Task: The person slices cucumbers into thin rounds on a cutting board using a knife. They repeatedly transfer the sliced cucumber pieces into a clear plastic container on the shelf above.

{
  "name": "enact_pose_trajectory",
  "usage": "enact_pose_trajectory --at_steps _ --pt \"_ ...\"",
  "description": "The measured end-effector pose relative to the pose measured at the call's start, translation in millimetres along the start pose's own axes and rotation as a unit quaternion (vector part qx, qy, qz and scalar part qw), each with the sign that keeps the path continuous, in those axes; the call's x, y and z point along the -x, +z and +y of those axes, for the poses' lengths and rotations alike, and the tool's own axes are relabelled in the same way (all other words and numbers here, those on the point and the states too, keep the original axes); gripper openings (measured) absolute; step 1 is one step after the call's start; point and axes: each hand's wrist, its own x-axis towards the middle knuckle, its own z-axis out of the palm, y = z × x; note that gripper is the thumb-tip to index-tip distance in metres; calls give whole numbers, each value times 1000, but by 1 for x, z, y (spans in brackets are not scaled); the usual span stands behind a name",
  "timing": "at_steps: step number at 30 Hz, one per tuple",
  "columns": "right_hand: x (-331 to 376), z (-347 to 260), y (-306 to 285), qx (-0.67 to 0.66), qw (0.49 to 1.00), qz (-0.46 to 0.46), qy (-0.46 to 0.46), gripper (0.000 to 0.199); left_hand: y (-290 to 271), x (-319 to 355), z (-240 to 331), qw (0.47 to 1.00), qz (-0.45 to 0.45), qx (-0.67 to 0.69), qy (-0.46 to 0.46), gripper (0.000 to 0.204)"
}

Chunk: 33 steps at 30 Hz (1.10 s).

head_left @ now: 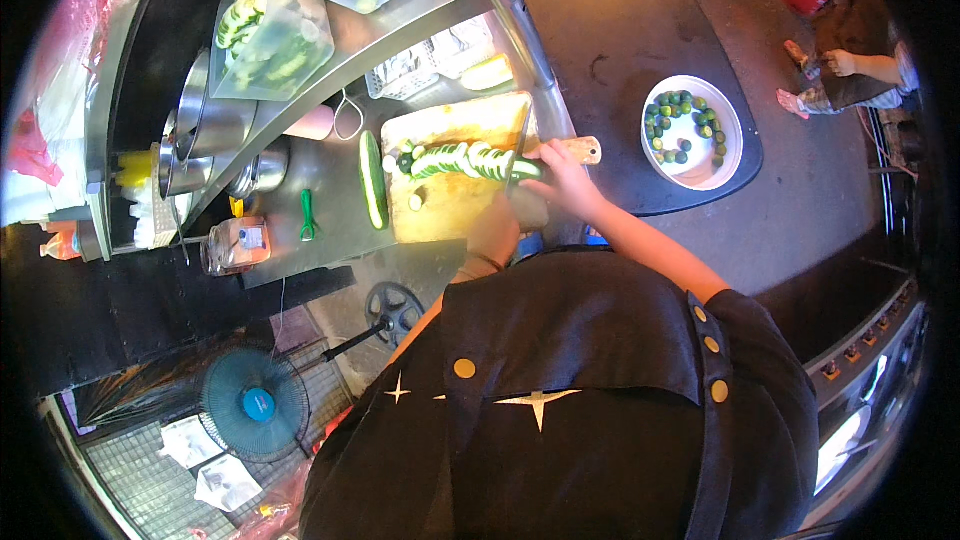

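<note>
A wooden cutting board lies on the steel counter. Across it runs a row of cucumber slices, ending at the uncut cucumber piece on the right. My right hand closes its fingers on that piece. My left hand, somewhat blurred, grips a knife whose blade stands across the cucumber, between the slices and the held end. A small pale end piece sits alone on the board. Left of the board is a whole cucumber with peeled stripes.
A green peeler lies further left. On the overhead shelf stands a clear container of cucumber slices. To the right, a white bowl holds small green limes on a round black surface. A fan stands lower left; another person is at far right.
</note>
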Motion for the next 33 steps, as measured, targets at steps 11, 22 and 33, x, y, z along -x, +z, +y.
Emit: enact_pose_trajectory --at_steps 11,22,33 --pt "4 1 3 11 999 31 39 43 -49 22 21 999 -19 -28 -34 21" --pt "3 7 4 23 999 22 16 41 4 6 1 1000 11 18 -13 22" --pt "11 -7 1 -34 996 60 58 39 -47 18 21 1000 20 3 -13 22"
